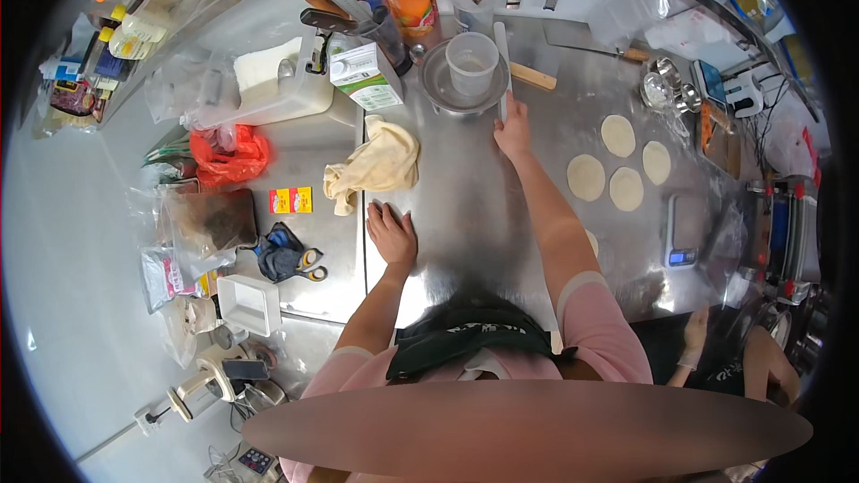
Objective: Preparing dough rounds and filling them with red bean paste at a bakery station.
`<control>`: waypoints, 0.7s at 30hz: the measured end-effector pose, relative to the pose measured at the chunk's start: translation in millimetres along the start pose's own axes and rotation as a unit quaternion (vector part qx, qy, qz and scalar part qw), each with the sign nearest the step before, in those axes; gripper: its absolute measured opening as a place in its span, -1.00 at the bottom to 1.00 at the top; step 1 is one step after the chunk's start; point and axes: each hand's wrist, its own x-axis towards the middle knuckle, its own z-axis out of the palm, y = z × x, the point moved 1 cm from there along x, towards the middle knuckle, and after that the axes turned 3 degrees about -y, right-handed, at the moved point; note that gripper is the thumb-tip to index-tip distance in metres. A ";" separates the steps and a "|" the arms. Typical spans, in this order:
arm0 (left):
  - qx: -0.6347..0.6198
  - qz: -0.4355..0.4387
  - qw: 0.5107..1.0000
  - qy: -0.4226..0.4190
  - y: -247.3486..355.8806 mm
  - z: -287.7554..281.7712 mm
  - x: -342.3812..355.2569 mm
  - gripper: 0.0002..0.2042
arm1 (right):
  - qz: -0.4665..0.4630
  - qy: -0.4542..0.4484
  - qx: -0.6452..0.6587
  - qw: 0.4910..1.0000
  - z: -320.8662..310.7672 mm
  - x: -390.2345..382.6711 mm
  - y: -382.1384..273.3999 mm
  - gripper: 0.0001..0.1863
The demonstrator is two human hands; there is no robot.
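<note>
My left hand (392, 233) lies flat with its fingers apart on the steel worktop (456, 250), just below a crumpled cream cloth (380, 161). Farther out, my right hand (513, 131) is closed round the near end of a long, pale, straight bar (502, 54); its exact kind cannot be made out. The bar runs beside a round metal pan (436, 80) with a clear plastic tub (472, 63) standing in it. Just right of the bar is a wooden handle (534, 78). Several flat dough rounds (586, 178) rest to the right of my right forearm.
A carton (366, 76) and a flour bin (277, 80) stand at the far left. Scissors (310, 266), a red bag (230, 156) and a white tray (249, 305) are on the left. Rightward lie a scale (684, 231) and metal cups (669, 87). Another person's hand (696, 335) shows lower right.
</note>
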 end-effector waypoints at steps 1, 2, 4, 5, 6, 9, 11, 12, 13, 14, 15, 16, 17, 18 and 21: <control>0.003 -0.002 1.000 -0.004 -1.7 -0.3 -0.1 -0.48 | 0.006 -0.003 0.008 1.000 1.6 2.7 -2.9 -0.28; 0.002 -0.004 1.000 -0.003 -3.7 -1.5 -1.0 -0.48 | 0.011 -0.005 0.017 1.000 3.0 5.4 -6.2 -0.29; 0.005 -0.001 1.000 -0.008 -3.4 -1.5 0.4 -0.48 | 0.010 0.004 0.022 1.000 3.7 16.8 -6.0 -0.28; 0.001 0.002 1.000 -0.006 -3.4 -2.6 -0.4 -0.48 | 0.011 0.010 0.029 0.999 3.9 21.8 -6.2 -0.27; 0.008 -0.004 1.000 -0.013 -3.5 -2.9 -1.5 -0.47 | 0.009 0.015 0.027 0.999 3.8 27.8 -7.1 -0.27; 0.012 -0.006 1.000 -0.020 -1.5 -2.1 -0.6 -0.47 | 0.038 0.003 0.041 0.998 0.2 37.3 -7.6 -0.26; -0.003 -0.001 1.000 -0.017 1.4 -2.1 0.9 -0.47 | 0.039 -0.008 0.041 0.998 -7.5 35.7 -5.7 -0.24; 0.001 0.006 1.000 -0.012 3.8 -1.1 0.8 -0.48 | 0.049 0.007 0.035 0.998 -9.7 36.1 0.8 -0.24; 0.001 0.019 1.000 -0.010 6.5 -0.1 0.4 -0.48 | 0.016 -0.009 0.066 0.998 -5.8 37.7 9.3 -0.23; 0.009 0.018 1.000 -0.009 6.9 -1.8 1.0 -0.48 | -0.017 -0.027 0.098 0.995 -2.3 36.2 13.2 -0.22; 0.011 0.011 1.000 -0.005 0.2 -2.9 -0.2 -0.48 | 0.002 -0.029 0.073 0.997 4.8 32.1 3.3 -0.22; 0.015 0.003 1.000 -0.014 -2.7 -4.2 -0.4 -0.48 | 0.023 -0.030 0.047 0.998 9.5 27.7 -5.9 -0.22; 0.020 -0.006 1.000 -0.022 -4.4 -5.3 -0.3 -0.48 | 0.035 -0.019 0.044 0.998 9.5 22.2 -10.6 -0.22; 0.014 0.008 1.000 -0.026 -3.8 -3.8 0.0 -0.48 | 0.043 -0.030 0.050 0.997 7.1 17.4 -14.0 -0.23; 0.021 0.022 0.999 -0.013 -0.7 -0.6 0.3 -0.48 | 0.064 -0.032 0.047 0.996 -5.3 -8.8 -13.1 -0.24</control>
